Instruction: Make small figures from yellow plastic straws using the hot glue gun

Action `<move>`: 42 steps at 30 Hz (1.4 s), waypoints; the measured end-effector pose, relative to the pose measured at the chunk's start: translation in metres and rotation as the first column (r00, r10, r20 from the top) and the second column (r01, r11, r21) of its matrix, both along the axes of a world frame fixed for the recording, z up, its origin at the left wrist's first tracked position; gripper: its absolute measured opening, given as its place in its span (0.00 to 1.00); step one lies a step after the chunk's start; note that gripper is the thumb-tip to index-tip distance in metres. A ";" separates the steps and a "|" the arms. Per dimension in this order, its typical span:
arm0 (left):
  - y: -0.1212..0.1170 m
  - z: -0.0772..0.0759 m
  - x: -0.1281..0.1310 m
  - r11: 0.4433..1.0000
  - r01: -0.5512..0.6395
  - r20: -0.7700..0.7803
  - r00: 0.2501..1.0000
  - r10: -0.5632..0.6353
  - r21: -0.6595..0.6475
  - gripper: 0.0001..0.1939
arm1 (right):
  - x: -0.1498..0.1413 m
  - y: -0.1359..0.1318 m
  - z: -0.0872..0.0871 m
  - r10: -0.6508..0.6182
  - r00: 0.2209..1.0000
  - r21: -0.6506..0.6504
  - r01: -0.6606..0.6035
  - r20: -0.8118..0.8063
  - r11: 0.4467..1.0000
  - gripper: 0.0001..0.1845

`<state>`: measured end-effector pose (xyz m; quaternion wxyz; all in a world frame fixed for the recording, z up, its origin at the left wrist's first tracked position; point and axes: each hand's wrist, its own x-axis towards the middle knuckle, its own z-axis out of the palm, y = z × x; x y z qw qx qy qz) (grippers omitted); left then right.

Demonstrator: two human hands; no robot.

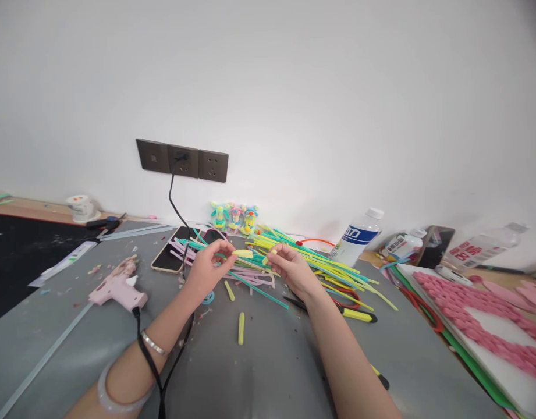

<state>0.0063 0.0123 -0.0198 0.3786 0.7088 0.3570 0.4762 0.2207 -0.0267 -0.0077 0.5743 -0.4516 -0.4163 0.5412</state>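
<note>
My left hand pinches a short, pale yellow piece of pipe cleaner between thumb and fingertips, its end pointing right. Opposite it, a small gap away, my right hand is closed on another small yellow pipe cleaner piece, mostly hidden by the fingers. Two more short yellow pieces lie on the grey mat below: one folded piece near the middle and one slanted piece by my left wrist. Behind both hands spreads a pile of long pipe cleaners in yellow, teal and lilac.
Left of my forearm lies a pink glue gun, its black cord passing under that arm. Three small fuzzy figures stand by the wall. A phone, scissors, a water bottle and a pink braided piece surround the work area.
</note>
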 end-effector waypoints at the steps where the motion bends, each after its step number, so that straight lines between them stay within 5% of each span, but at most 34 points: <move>1: 0.000 0.000 0.000 1.000 0.002 0.002 1.000 -0.002 -0.004 0.04 | 0.000 0.000 0.001 0.002 1.000 -0.003 -0.002 -0.005 1.000 0.22; 30: -0.003 0.003 0.002 0.997 0.053 0.003 0.999 -0.053 -0.056 0.06 | -0.004 0.003 -0.007 -0.120 0.992 0.014 0.120 -0.039 0.993 0.20; 42: -0.004 0.003 0.002 0.995 0.062 -0.014 0.998 -0.063 -0.074 0.06 | -0.020 -0.001 -0.003 -0.273 0.935 0.360 0.180 0.228 0.915 0.11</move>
